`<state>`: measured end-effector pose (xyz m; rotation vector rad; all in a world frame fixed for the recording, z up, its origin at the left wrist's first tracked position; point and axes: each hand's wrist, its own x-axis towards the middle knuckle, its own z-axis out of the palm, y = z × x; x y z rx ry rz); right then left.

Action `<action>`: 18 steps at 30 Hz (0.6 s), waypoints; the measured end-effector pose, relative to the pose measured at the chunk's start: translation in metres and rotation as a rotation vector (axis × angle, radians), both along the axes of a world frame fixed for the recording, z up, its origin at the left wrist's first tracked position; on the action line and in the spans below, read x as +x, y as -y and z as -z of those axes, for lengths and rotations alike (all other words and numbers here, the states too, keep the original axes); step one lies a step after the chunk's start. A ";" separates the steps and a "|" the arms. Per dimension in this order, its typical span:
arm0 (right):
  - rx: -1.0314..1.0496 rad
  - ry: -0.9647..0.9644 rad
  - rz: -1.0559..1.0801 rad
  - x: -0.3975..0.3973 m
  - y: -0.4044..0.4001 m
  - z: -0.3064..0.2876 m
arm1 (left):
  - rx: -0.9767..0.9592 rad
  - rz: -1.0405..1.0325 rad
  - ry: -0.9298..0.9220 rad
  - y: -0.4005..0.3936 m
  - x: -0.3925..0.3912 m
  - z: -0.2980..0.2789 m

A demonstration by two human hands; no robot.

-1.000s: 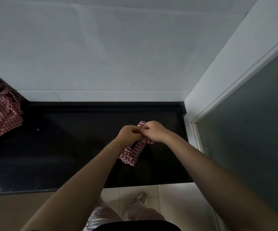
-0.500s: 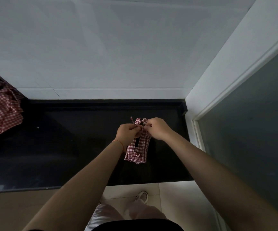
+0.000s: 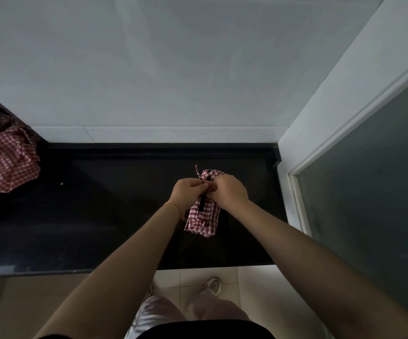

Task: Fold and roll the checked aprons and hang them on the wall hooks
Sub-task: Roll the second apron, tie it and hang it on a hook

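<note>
Head view: roll lies on counter. Left hand, right hand both curled, pinching tie at roll's far end. Cinch knot tight, keep roll compact. Second apron far left.

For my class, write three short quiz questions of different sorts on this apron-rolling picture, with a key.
1. True or false: the rolled apron lies on the black counter.
2. Which hands pinch at its far end? A) left hand only B) right hand only C) both
3. Fill in: the loose apron lies at the counter's far ____ side.

Key: 1 true; 2 C; 3 left.
</note>
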<state>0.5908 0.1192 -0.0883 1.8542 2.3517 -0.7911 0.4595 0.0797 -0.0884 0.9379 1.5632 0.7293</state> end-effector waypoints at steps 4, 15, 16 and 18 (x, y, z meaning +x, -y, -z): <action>-0.007 -0.034 -0.073 -0.005 0.001 -0.003 | 0.022 0.015 0.038 0.001 -0.004 -0.002; -0.270 -0.276 0.062 0.009 -0.005 -0.003 | -0.077 -0.213 0.101 0.007 -0.006 0.012; -0.287 -0.292 0.060 0.012 -0.007 -0.004 | -0.077 -0.212 0.090 0.007 -0.005 0.013; -0.319 -0.311 0.063 0.018 -0.008 -0.003 | -0.069 -0.205 0.073 0.008 -0.004 0.017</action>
